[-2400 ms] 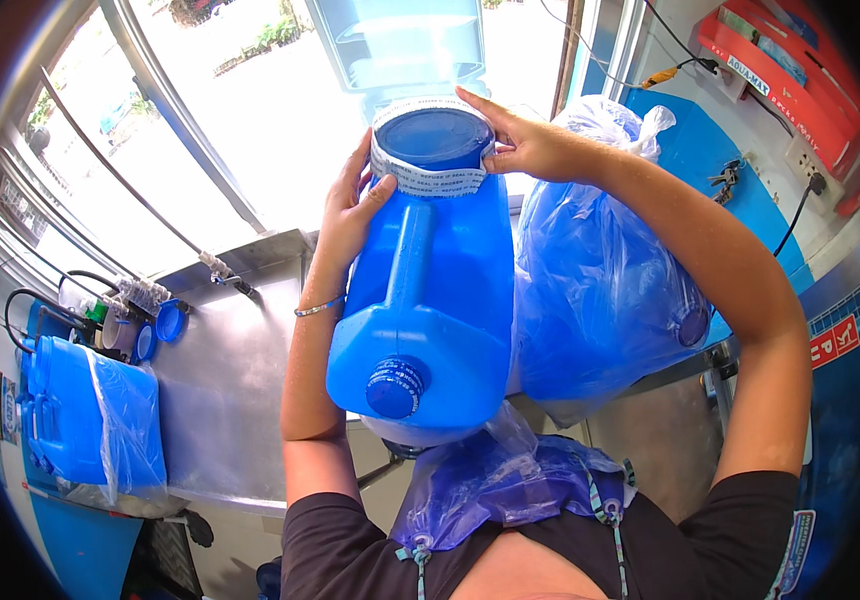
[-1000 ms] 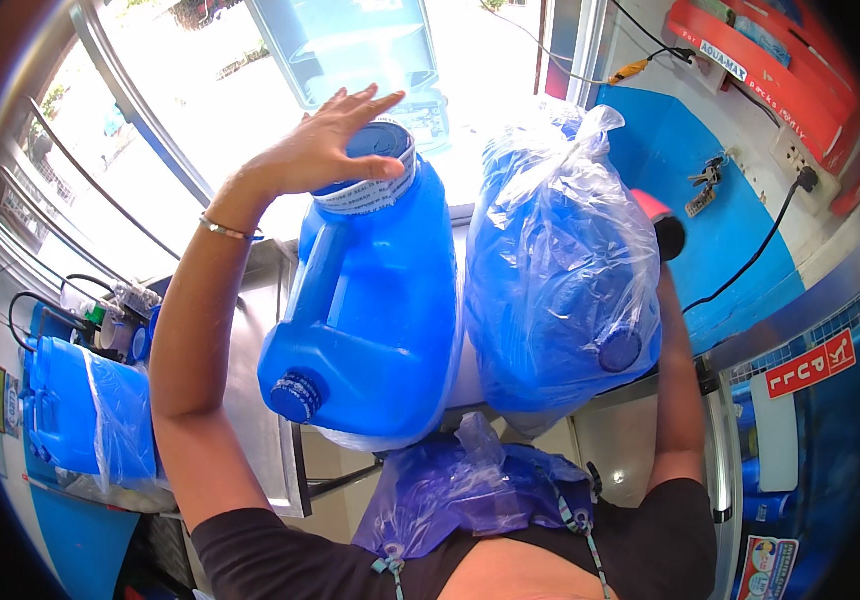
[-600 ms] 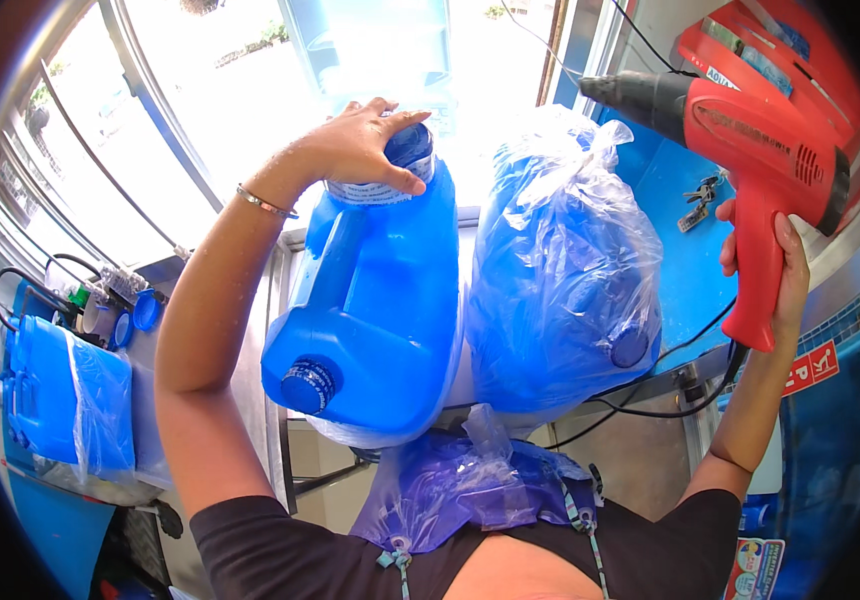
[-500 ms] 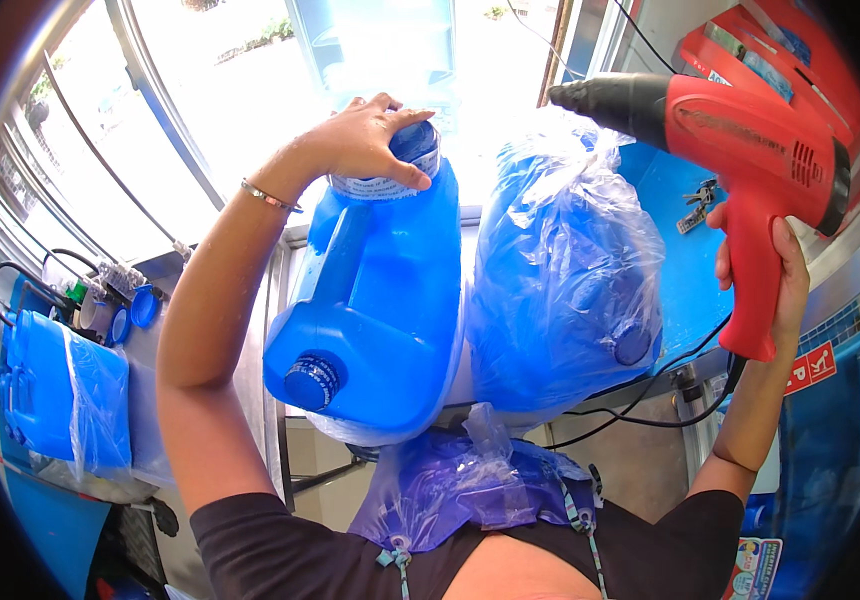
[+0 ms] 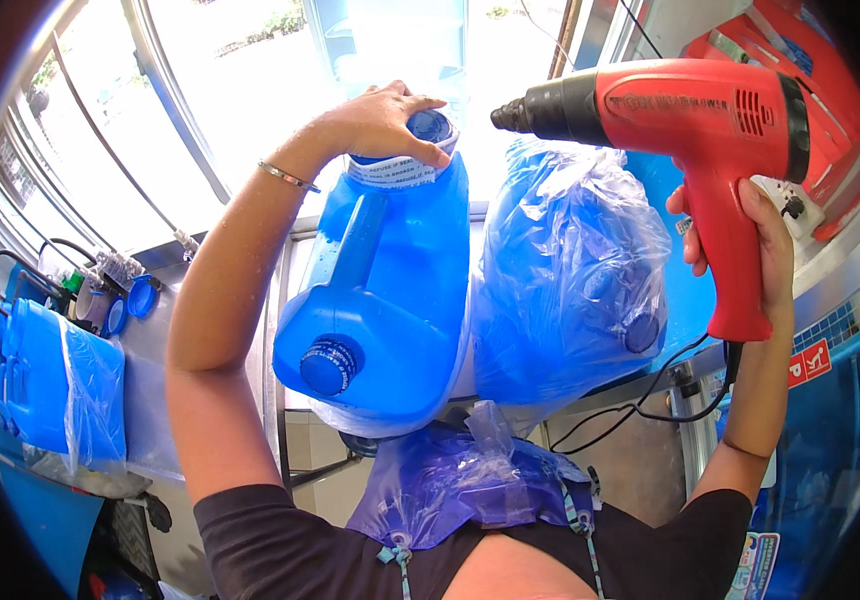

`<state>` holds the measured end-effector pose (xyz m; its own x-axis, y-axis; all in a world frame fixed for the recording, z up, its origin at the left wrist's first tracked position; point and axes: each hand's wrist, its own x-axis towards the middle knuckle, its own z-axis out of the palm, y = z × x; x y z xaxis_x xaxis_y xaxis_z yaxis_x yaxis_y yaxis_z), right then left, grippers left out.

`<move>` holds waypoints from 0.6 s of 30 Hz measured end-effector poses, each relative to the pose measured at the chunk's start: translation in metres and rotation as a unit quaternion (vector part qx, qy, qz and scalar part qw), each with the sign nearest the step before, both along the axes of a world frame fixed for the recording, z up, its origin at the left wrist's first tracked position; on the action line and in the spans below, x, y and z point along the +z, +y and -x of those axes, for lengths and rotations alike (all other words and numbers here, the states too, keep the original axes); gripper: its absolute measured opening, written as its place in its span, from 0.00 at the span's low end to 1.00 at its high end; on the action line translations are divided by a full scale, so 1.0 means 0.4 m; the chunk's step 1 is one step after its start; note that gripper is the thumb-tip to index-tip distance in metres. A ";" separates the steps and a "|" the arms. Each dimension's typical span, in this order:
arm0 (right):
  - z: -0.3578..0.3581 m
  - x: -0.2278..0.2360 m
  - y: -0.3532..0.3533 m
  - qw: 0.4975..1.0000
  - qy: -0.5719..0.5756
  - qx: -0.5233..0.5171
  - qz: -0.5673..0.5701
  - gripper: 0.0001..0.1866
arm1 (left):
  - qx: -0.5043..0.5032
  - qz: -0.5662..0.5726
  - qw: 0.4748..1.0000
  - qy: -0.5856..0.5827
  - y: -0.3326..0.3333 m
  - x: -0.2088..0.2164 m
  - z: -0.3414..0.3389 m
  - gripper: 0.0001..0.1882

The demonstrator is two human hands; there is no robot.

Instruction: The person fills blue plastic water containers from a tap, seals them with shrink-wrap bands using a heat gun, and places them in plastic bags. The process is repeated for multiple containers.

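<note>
A blue water jug [image 5: 410, 260] lies in front of me, its small printed-sealed cap [image 5: 330, 366] toward me and a moulded handle on top. At the far end, a wide blue cap [image 5: 428, 126] has a loose white printed shrink seal band [image 5: 400, 172] around it. My left hand [image 5: 382, 125] curls over that band, thumb on the near side and index finger across the top. On the right, my right hand [image 5: 765, 235] grips the handle of a red heat gun [image 5: 695, 110]. Its black nozzle points left toward the wide cap, apart from it.
Right of the jug stands another blue jug [image 5: 570, 270] wrapped in clear plastic. A third, partly bagged jug [image 5: 60, 385] is at the far left, near several blue caps [image 5: 143, 297]. The heat gun's black cord [image 5: 640, 410] loops below the wrapped jug. Bright windows lie beyond.
The heat gun has moved left and slightly up, its nozzle nearer the wide cap. The left hand stays on the seal band, which now sits closer around the cap. The view has shifted slightly.
</note>
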<state>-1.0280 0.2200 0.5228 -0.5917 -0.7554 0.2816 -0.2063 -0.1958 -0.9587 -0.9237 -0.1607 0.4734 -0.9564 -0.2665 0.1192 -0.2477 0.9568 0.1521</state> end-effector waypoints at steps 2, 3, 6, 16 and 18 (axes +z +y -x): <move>0.007 0.003 -0.006 1.000 -0.006 0.005 0.002 0.27 | -0.003 0.000 1.000 0.004 -0.002 -0.002 0.001 0.54; 0.010 0.006 -0.008 1.000 -0.009 0.006 0.003 0.27 | -0.005 -0.001 1.000 0.006 -0.002 -0.003 0.002 0.54; 0.018 0.016 -0.009 1.000 -0.013 0.019 0.003 0.26 | -0.010 -0.008 1.000 0.016 -0.006 -0.009 0.004 0.55; 0.005 0.024 0.005 1.000 -0.007 0.002 -0.023 0.29 | -0.007 -0.005 1.000 0.022 -0.003 -0.011 0.016 0.57; 0.000 0.028 0.006 1.000 -0.005 -0.003 -0.028 0.29 | 0.000 -0.004 1.000 0.024 0.003 -0.013 0.020 0.56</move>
